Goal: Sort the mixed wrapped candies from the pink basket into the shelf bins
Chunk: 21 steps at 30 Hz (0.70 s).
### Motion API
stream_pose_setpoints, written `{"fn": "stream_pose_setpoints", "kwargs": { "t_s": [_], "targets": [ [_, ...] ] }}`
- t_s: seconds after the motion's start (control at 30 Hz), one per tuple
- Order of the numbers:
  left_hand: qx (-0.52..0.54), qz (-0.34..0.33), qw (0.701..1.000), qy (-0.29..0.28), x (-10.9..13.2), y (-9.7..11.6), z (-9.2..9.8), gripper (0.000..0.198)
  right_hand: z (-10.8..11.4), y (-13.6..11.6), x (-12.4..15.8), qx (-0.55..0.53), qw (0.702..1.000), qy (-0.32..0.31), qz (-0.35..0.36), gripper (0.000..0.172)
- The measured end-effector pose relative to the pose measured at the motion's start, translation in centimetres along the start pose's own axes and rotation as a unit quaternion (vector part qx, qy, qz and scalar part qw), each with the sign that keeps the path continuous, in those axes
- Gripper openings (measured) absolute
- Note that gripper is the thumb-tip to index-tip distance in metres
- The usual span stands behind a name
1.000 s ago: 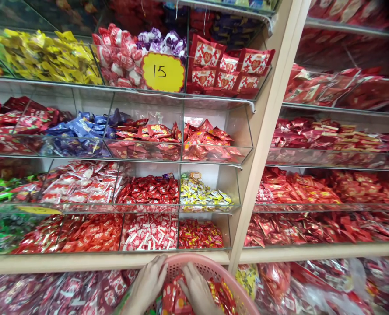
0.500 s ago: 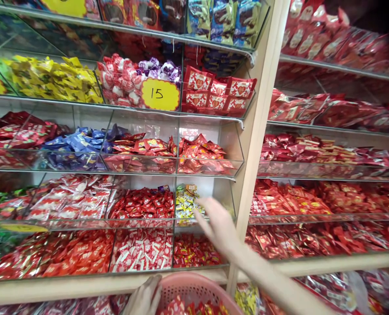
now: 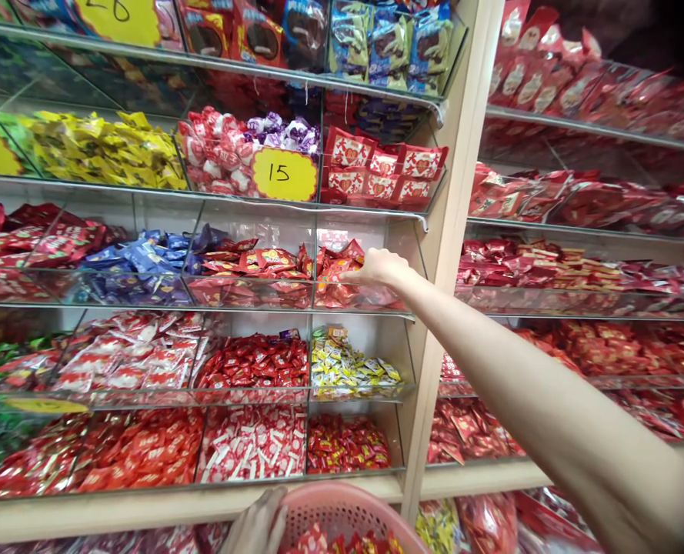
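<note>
My right hand (image 3: 381, 268) reaches into a clear-fronted bin of red candy packets (image 3: 337, 265) on the middle shelf. Its fingers are bent and bunched against the packets, with the tips partly hidden. At the bottom, my left hand (image 3: 256, 523) holds the rim of a pink plastic basket (image 3: 350, 498) with perforated sides. Red wrapped candies (image 3: 342, 541) lie in the basket. Directly under the right hand's bin is a bin of small yellow-and-white candies (image 3: 353, 365).
Clear dividers and shelf fronts separate the bins. A wooden upright (image 3: 439, 254) stands right of the reached bin, with my forearm crossing it. A yellow price tag (image 3: 285, 174) marked 15 hangs above. Red packets (image 3: 549, 261) fill the right-hand shelves.
My right hand has moved up from in front of the yellow-and-white candies to the red packets one shelf higher, its fingers now bent. My left hand stays at the basket.
</note>
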State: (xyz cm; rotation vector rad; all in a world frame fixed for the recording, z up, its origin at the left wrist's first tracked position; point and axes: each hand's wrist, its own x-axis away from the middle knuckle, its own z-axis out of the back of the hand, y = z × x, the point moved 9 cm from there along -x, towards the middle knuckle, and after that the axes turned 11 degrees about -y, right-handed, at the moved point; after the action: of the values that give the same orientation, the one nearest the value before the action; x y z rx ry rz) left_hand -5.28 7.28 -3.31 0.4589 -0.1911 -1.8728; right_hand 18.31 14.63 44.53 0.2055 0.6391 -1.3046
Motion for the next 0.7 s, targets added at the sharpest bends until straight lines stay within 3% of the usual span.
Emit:
{"fn": "stream_pose_setpoints", "kwargs": {
  "t_s": [0.13,0.23,0.43,0.5,0.6,0.7],
  "targets": [
    [-0.002,0.008,1.0,0.015,0.1,-0.1,0.2,0.037,-0.5,0.2,-0.2,0.024,0.998,-0.038,-0.05,0.051],
    [-0.007,0.011,1.0,0.007,0.0,-0.1,-0.2,0.037,0.4,0.6,0.1,0.01,0.999,-0.018,-0.05,0.046],
    [-0.001,0.019,1.0,0.002,0.0,-0.4,-0.4,0.039,2.8,4.2,1.1,-0.017,0.993,0.056,-0.107,0.026],
    [-0.001,0.023,1.0,-0.001,-0.1,-0.5,-0.4,0.039,3.6,5.2,1.3,-0.042,0.992,0.079,-0.094,0.017],
    [0.003,0.031,1.0,-0.001,-0.1,-0.6,-0.4,0.039,4.6,5.7,1.9,-0.144,0.984,0.104,-0.014,0.016],
    [0.002,0.045,0.999,0.004,-0.1,-0.7,-0.2,0.039,4.9,5.7,3.5,-0.303,0.947,0.094,0.052,0.016]
  ]
}}
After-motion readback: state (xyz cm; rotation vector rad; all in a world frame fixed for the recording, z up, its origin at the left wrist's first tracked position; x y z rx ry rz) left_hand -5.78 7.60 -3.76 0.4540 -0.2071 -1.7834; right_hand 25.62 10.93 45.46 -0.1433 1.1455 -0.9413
